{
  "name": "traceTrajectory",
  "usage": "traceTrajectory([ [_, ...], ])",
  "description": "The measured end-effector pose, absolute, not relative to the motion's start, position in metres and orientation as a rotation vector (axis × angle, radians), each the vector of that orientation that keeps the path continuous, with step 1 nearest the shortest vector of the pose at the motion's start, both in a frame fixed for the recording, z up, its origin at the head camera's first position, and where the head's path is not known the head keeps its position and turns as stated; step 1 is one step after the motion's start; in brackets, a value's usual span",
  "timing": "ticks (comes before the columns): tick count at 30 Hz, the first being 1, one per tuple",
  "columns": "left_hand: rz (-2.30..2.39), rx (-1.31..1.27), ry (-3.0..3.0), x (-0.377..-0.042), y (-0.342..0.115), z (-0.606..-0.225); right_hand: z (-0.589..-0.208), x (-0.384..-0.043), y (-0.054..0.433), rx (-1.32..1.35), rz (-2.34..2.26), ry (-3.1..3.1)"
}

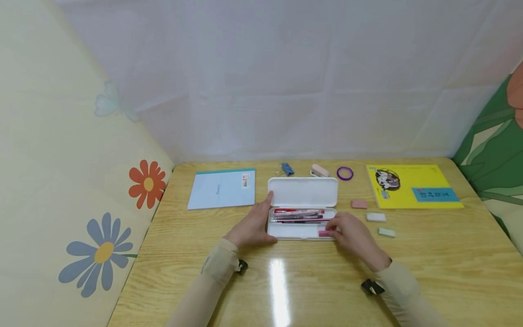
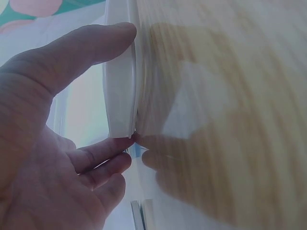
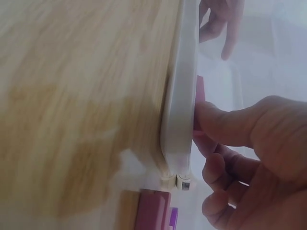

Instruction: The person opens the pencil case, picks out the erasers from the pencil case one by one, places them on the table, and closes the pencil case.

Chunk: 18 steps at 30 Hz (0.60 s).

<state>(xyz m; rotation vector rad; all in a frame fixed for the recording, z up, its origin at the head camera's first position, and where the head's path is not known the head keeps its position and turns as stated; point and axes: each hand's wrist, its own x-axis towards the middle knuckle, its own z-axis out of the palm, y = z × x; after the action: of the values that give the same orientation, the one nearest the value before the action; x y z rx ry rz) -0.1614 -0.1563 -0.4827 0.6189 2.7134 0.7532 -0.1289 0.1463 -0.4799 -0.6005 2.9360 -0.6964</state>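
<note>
A white pencil case (image 1: 303, 192) lies open on the table, its lid tipped back. Several pens (image 1: 297, 217) fill the rear of its tray. My left hand (image 1: 252, 225) holds the case's left end, with the thumb (image 2: 112, 38) on the front wall and fingers at the corner. At the tray's front right, my right hand (image 1: 354, 232) pinches a pink eraser (image 1: 324, 233) between thumb and fingertips. The right wrist view shows that eraser (image 3: 199, 87) just inside the front wall, partly hidden by the thumb.
Right of the case lie a dusty-pink eraser (image 1: 359, 204), a white eraser (image 1: 376, 217) and a pale green eraser (image 1: 386, 232). Behind are a blue binder clip (image 1: 288, 169), a pink stapler (image 1: 320, 170) and purple tape (image 1: 338, 175). A blue notebook (image 1: 216, 195) and yellow book (image 1: 425, 175) flank them.
</note>
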Motion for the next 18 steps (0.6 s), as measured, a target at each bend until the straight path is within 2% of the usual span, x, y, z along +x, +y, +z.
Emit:
traceTrajectory([
  [8, 0.755, 0.625, 2.716, -0.161, -0.156, -0.483, -0.473, -0.127, 0.166, -0.500, -0.822, 2.961],
  [18, 0.746, 0.609, 2.712, -0.162, -0.156, -0.483, -0.459, -0.114, 0.234, -0.273, -0.833, 2.975],
])
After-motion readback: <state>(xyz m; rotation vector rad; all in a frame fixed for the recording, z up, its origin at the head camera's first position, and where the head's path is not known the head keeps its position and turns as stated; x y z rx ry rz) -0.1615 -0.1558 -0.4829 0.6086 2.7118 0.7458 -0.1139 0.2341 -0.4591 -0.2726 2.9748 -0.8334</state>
